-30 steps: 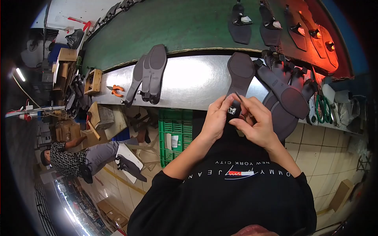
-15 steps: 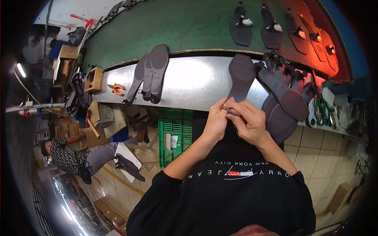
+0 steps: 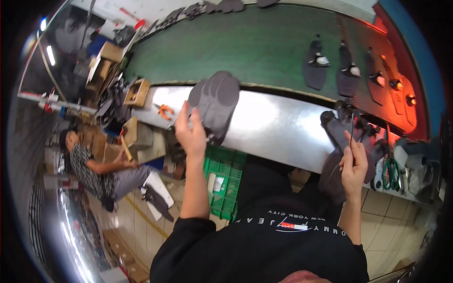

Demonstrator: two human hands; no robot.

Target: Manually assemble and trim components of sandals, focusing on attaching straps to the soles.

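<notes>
Dark soles (image 3: 219,101) — overlapping, thin tool (image 3: 352,126) — gripped

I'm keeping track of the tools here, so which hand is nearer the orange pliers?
The left. The left hand is just to the right of the pliers, apart from them; the right hand is much farther right, holding a thin dark tool.

1. At its left end, the shiny metal desk (image 3: 278,125) is being occupied by a wooden box (image 3: 142,96) and orange-handled pliers (image 3: 165,112).
2. Right of the pliers, a cluster of dark soles (image 3: 219,101) is being borne.
3. Toward the right end, a heap of soles (image 3: 336,134) is being supported, green-handled scissors (image 3: 391,172) being kept beyond.
4. Behind, on a green surface (image 3: 264,47), a row of soles with shiny pieces (image 3: 348,78) is being carried, the rightmost being bathed in red light.
</notes>
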